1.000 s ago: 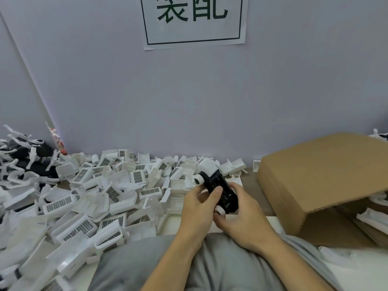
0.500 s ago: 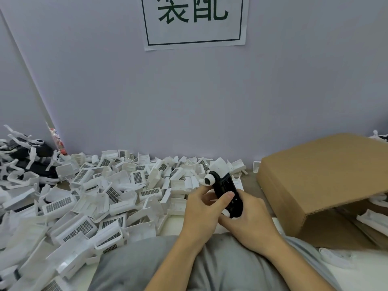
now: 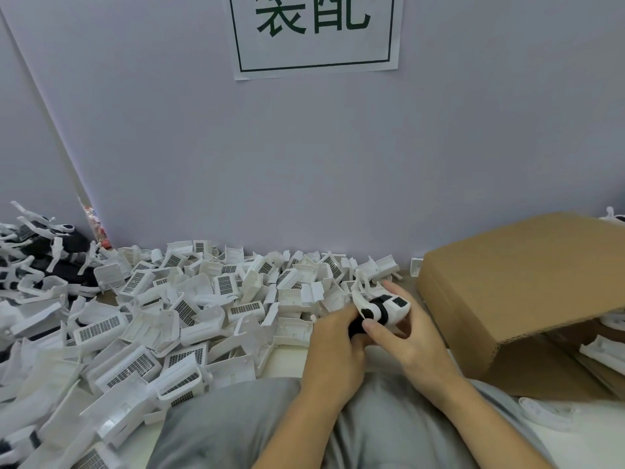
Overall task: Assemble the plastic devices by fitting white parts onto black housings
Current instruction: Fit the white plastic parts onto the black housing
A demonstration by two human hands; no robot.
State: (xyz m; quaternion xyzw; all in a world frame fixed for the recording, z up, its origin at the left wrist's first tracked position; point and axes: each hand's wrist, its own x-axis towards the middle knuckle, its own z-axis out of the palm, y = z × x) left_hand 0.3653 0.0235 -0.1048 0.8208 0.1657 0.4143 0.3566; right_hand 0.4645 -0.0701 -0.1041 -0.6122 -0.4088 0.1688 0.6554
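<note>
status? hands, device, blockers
Both hands, left hand and right hand, grip one device. White part on black housing. Nothing in the way.

White paper sign [image 3: 316, 35] on the wall, green characters "装配" inside a thin green border

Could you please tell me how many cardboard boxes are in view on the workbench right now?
1. The cardboard box lies on its side at the right, just beyond the right hand, open toward the camera. Others may sit outside the frame.

Pale lilac wall [image 3: 338, 157], paper sign [image 3: 316, 32]
</note>
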